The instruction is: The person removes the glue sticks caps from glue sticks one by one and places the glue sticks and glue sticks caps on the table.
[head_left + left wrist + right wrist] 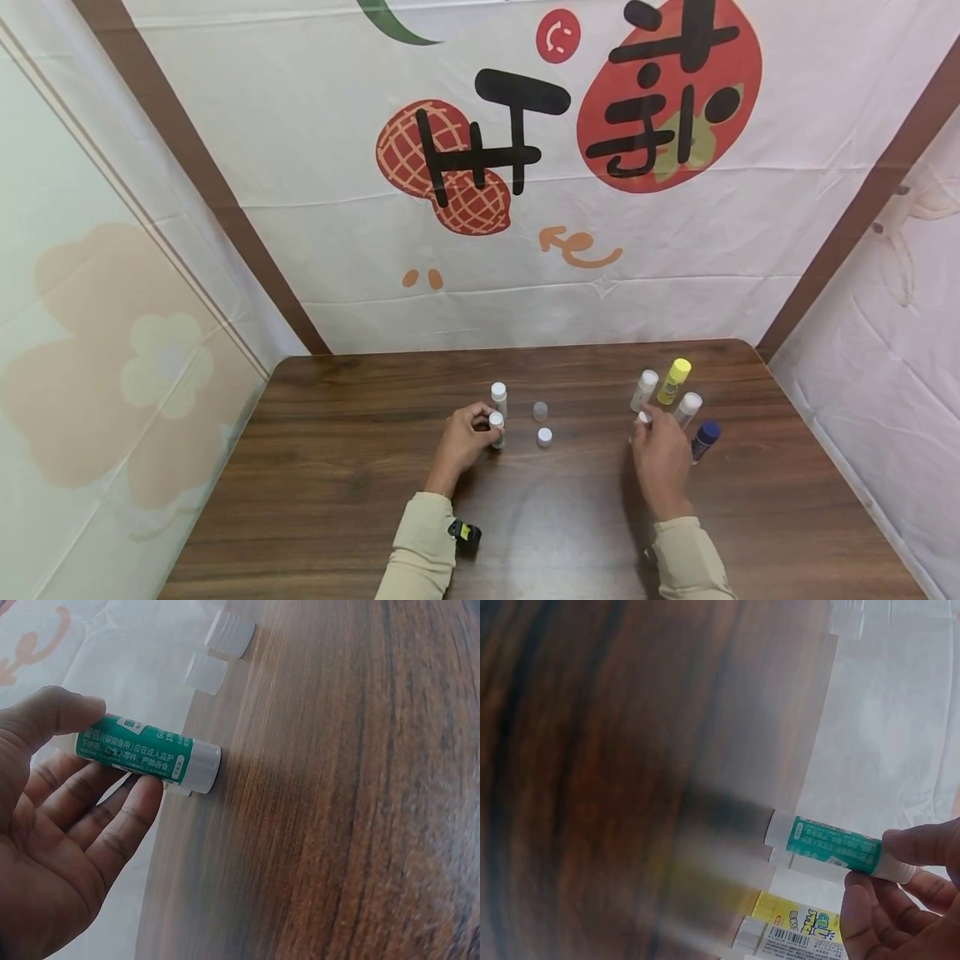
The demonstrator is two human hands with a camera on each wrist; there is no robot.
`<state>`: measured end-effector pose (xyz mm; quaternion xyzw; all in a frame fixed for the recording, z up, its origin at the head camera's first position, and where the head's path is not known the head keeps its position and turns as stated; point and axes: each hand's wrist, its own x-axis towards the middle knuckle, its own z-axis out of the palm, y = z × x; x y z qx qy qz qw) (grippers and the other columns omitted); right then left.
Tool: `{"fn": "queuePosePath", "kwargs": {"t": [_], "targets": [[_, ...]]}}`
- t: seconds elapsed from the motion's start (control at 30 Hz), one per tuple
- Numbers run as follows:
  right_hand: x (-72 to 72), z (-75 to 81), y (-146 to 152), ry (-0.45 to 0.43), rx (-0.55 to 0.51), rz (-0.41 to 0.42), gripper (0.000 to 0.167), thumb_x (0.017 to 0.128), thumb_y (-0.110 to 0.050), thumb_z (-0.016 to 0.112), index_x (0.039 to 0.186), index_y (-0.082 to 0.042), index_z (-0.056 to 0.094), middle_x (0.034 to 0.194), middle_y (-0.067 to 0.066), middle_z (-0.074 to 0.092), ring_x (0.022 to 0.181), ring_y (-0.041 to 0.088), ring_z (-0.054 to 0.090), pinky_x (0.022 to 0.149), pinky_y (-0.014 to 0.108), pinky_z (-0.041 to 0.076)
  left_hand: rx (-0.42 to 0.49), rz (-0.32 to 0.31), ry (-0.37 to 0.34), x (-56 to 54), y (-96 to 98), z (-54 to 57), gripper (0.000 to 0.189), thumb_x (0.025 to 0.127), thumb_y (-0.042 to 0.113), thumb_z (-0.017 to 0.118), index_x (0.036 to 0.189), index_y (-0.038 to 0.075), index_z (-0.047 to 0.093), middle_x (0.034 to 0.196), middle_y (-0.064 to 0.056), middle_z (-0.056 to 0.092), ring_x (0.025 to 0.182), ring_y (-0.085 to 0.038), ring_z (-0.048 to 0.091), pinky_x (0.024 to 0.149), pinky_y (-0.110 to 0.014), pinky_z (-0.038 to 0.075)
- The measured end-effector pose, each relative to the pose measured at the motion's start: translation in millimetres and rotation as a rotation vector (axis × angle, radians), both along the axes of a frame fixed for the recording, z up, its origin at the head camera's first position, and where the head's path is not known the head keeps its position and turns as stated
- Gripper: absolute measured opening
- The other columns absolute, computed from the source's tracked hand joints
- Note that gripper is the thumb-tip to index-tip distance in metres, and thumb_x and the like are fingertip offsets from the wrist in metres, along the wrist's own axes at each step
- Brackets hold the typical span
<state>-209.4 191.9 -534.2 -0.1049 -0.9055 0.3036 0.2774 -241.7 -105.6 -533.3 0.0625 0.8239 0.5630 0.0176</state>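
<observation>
My left hand (461, 437) pinches a green-labelled glue stick (135, 750) between thumb and fingers, near its top. That stick is upright, its white base down at the wooden table; the thumb partly covers its upper end. Just behind it stands another white-topped glue stick (498, 398). Two small caps, one translucent (540, 411) and one white (544, 437), lie to its right. At the right, my right hand (662, 458) grips a second green-labelled glue stick (832, 845) by its white upper end. Whether its base touches the table, I cannot tell.
Around the right hand stand a yellow glue stick (673, 382), a white one (644, 390), another white one (687, 408) and a dark blue-capped one (705, 440). A printed cloth wall (375, 275) rises behind the table's (322, 500) far edge.
</observation>
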Motion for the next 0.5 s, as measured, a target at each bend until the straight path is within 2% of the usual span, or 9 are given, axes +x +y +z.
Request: {"fn": "queuePosePath", "kwargs": {"t": [0.17,0.33,0.5], "targets": [[-0.3,-0.3,0.9,0.017,-0.016,0.009,0.027,0.081,-0.004,0.072,0.108,-0.001,0.068,0.093,0.021,0.067,0.083,0.040,0.062,0.070,0.053,0.045,-0.001,0.005,0.000,-1.4,0.2,1.7,0.014,0.080,-0.001,0.072,0.091,0.004,0.065,0.092,-0.008,0.072,0.090,-0.020,0.066,0.071,-0.031,0.054],[1.9,-1.3,0.4,0.037,-0.019,0.012,0.027,0.078,-0.005,0.077,0.104,0.001,0.069,0.089,0.020,0.067,0.078,0.039,0.062,0.066,0.051,0.046,-0.010,0.001,-0.003,-1.4,-0.3,1.8,0.013,0.081,0.000,0.072,0.090,0.004,0.064,0.091,-0.007,0.072,0.090,-0.019,0.066,0.071,-0.031,0.053],[4.9,-1.9,-1.8,0.020,-0.021,0.013,0.026,0.079,-0.007,0.077,0.101,0.002,0.068,0.087,0.019,0.067,0.076,0.037,0.063,0.063,0.050,0.046,0.001,-0.005,-0.002,0.6,-0.8,1.6,0.013,0.081,0.000,0.071,0.091,0.003,0.064,0.092,-0.008,0.072,0.090,-0.020,0.066,0.072,-0.032,0.053]]}}
